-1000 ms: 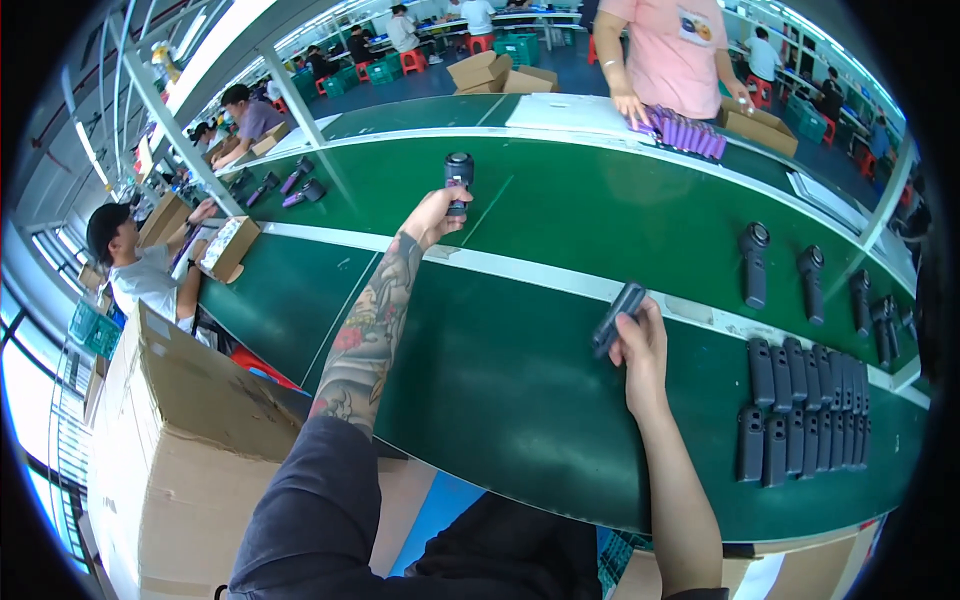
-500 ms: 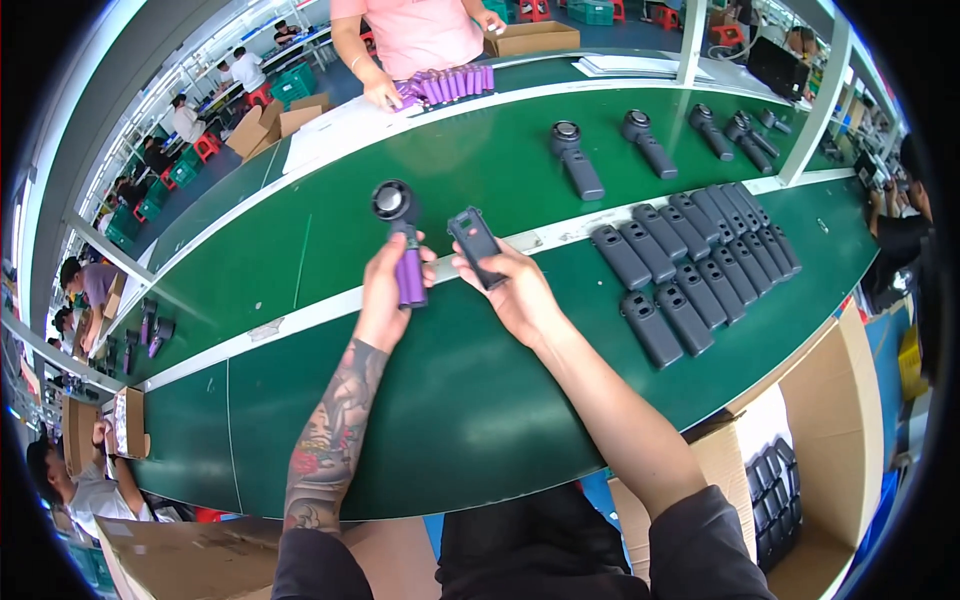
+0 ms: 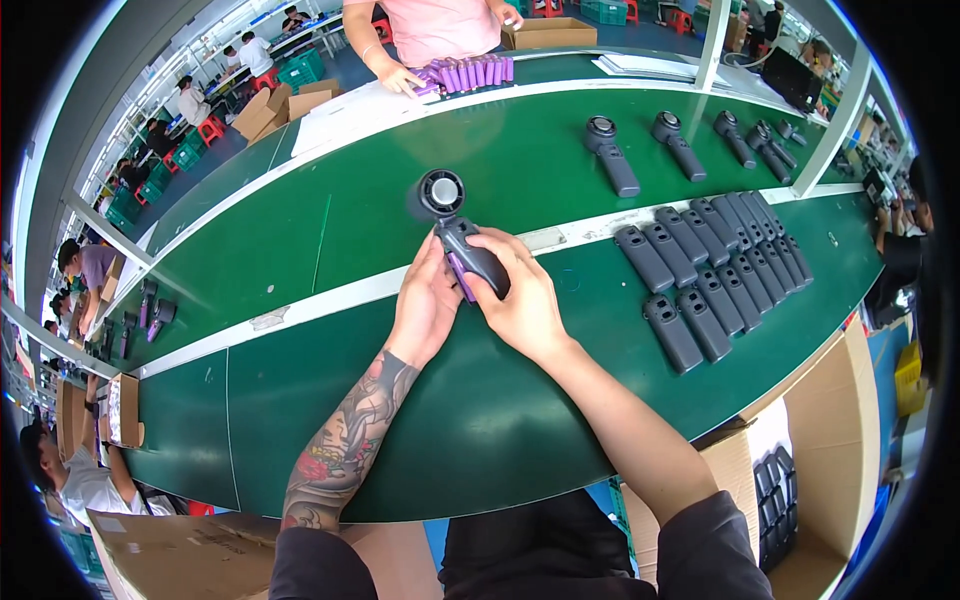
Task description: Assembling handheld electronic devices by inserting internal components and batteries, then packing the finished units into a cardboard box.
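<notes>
A dark grey handheld fan (image 3: 441, 193) is held upright in front of me, its round head pointing away. My left hand (image 3: 424, 305) supports its handle from the left, fingers curled behind it. From the right, my right hand (image 3: 526, 308) grips a dark grey handle cover (image 3: 477, 257) and presses it against the fan's handle. A strip of purple battery (image 3: 461, 277) shows along the left side, between the cover and my left palm. Most of my left fingertips are hidden behind the fan.
Rows of dark grey handle covers (image 3: 672, 336) lie at right on the green table (image 3: 480, 430). Several fans (image 3: 613, 160) rest beyond the white divider strip. Across the table, a person in pink handles purple batteries (image 3: 470, 74). An open cardboard box (image 3: 820, 420) stands at lower right.
The fan and the cover, held apart before, are now together. My left hand has moved right with the fan, and the cover hides most of the purple battery.
</notes>
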Action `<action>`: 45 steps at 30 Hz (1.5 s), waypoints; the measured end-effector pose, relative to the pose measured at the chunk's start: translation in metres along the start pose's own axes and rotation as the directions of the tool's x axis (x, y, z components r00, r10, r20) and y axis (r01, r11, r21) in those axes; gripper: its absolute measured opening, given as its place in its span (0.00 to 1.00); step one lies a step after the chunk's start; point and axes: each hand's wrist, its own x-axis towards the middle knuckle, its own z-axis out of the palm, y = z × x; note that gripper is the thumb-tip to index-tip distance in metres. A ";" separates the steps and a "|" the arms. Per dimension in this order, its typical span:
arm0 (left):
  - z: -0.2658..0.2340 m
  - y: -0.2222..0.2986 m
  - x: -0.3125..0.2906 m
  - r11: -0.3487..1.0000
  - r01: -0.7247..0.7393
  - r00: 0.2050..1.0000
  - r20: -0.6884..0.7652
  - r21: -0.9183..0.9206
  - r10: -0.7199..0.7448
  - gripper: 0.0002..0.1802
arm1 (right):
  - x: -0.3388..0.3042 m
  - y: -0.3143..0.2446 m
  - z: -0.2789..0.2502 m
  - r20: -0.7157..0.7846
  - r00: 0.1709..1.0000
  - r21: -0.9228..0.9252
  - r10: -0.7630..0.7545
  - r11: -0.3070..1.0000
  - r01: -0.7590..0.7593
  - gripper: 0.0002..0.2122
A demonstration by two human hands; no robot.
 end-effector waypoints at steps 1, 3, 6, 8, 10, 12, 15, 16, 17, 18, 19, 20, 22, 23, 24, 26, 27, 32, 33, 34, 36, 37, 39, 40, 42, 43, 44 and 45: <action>0.000 -0.002 0.000 1.000 0.011 1.000 0.008 -0.002 -0.011 0.22 | -0.001 0.001 0.002 -0.037 0.996 -0.047 -0.075 0.996 0.073 0.21; 0.006 0.003 -0.004 0.999 -0.009 1.000 0.007 0.041 0.009 0.22 | -0.005 -0.002 0.004 0.005 0.997 -0.075 -0.078 0.994 0.078 0.22; 0.019 0.008 -0.007 0.985 -0.052 0.998 0.034 0.164 0.047 0.21 | -0.010 -0.004 0.001 0.112 0.991 -0.182 -0.071 0.979 0.091 0.24; 0.014 0.009 -0.005 0.976 -0.055 0.998 0.047 0.209 0.046 0.21 | -0.008 -0.005 0.004 0.065 0.996 -0.125 -0.060 0.990 0.068 0.26; 0.006 0.011 -0.003 0.954 -0.059 0.996 0.076 0.296 0.038 0.22 | -0.005 -0.005 0.009 -0.028 0.999 -0.010 -0.027 1.000 0.027 0.29; 0.004 0.011 -0.003 0.939 -0.062 0.995 0.092 0.339 0.032 0.22 | -0.005 -0.002 0.010 -0.076 0.997 0.049 -0.006 0.999 0.010 0.31; 0.007 0.009 -0.005 0.924 -0.044 0.993 0.117 0.379 -0.001 0.22 | -0.007 0.005 0.005 0.150 0.971 0.221 0.188 0.951 -0.218 0.35; 0.008 0.008 -0.005 0.919 -0.038 0.992 0.126 0.392 -0.013 0.22 | -0.007 0.007 0.003 0.229 0.943 0.264 0.240 0.917 -0.298 0.36; 0.007 0.007 -0.005 0.918 -0.036 0.992 0.128 0.396 -0.017 0.22 | -0.007 0.006 0.002 0.225 0.944 0.267 0.242 0.916 -0.299 0.36; 0.004 0.005 -0.004 0.867 -0.101 0.989 0.147 0.488 0.032 0.22 | -0.006 0.005 0.002 0.200 0.957 0.231 0.210 0.939 -0.254 0.36; 0.001 0.004 -0.004 0.803 -0.164 0.982 0.171 0.573 0.079 0.22 | -0.005 0.004 0.001 0.176 0.968 0.194 0.176 0.958 -0.210 0.36; -0.001 0.003 -0.003 0.727 -0.224 0.972 0.199 0.649 0.122 0.22 | -0.004 0.003 0.001 0.154 0.978 0.155 0.142 0.974 -0.165 0.35; -0.004 0.003 -0.004 0.639 -0.281 0.959 0.234 0.716 0.160 0.21 | -0.002 0.000 -0.002 0.131 0.986 0.116 0.107 0.986 -0.122 0.35; -0.004 0.004 -0.004 0.666 -0.262 0.963 0.234 0.698 0.134 0.21 | -0.001 -0.001 -0.006 0.174 0.977 0.161 0.124 0.975 -0.153 0.34; -0.004 0.006 -0.004 0.692 -0.242 0.966 0.234 0.680 0.108 0.21 | 0.000 -0.001 -0.009 0.219 0.966 0.204 0.139 0.961 -0.185 0.34; -0.004 0.007 -0.005 0.741 -0.197 0.970 0.235 0.642 0.055 0.21 | 0.001 -0.001 -0.013 0.308 0.938 0.284 0.161 0.925 -0.252 0.33; -0.004 0.008 -0.005 0.739 -0.197 0.971 0.234 0.644 0.054 0.21 | 0.000 -0.003 -0.012 0.307 0.938 0.287 0.161 0.924 -0.253 0.33; -0.005 0.009 0.000 0.697 -0.205 0.967 0.252 0.687 0.036 0.21 | -0.005 -0.010 -0.003 0.178 0.957 0.189 0.228 0.947 -0.260 0.31; -0.006 0.007 0.001 0.715 -0.216 0.960 0.276 0.665 0.033 0.22 | -0.006 -0.010 -0.003 0.148 0.967 0.152 0.207 0.961 -0.229 0.30; -0.007 0.006 0.002 0.733 -0.227 0.953 0.300 0.642 0.032 0.23 | -0.007 -0.010 -0.002 0.118 0.976 0.114 0.185 0.973 -0.199 0.30; -0.009 0.004 0.004 0.766 -0.247 0.937 0.348 0.594 0.032 0.26 | -0.008 -0.010 -0.001 0.062 0.989 0.036 0.136 0.990 -0.138 0.29; -0.006 0.004 0.004 0.768 -0.246 0.936 0.350 0.592 0.030 0.26 | -0.008 -0.008 -0.002 0.061 0.989 0.033 0.137 0.990 -0.139 0.29; -0.001 0.002 0.002 0.778 -0.263 0.941 0.331 0.570 0.075 0.28 | -0.005 -0.005 -0.004 0.071 0.987 0.019 0.147 0.989 -0.149 0.29; 0.001 0.001 0.000 0.783 -0.271 0.942 0.320 0.560 0.098 0.30 | -0.004 -0.003 -0.005 0.076 0.985 0.012 0.153 0.988 -0.154 0.28; 0.004 0.001 -0.001 0.788 -0.282 0.943 0.311 0.548 0.121 0.31 | -0.003 0.000 -0.006 0.080 0.984 0.003 0.156 0.988 -0.157 0.28; 0.005 0.002 -0.002 0.788 -0.285 0.940 0.320 0.546 0.118 0.31 | -0.002 0.001 -0.006 0.082 0.986 0.067 0.147 0.986 -0.153 0.26; 0.006 0.003 -0.002 0.788 -0.287 0.938 0.328 0.545 0.115 0.32 | -0.002 0.003 -0.005 0.085 0.987 0.130 0.138 0.980 -0.148 0.24; 0.006 0.003 -0.002 0.788 -0.290 0.935 0.335 0.543 0.113 0.33 | -0.001 0.005 -0.006 0.087 0.988 0.193 0.128 0.971 -0.143 0.21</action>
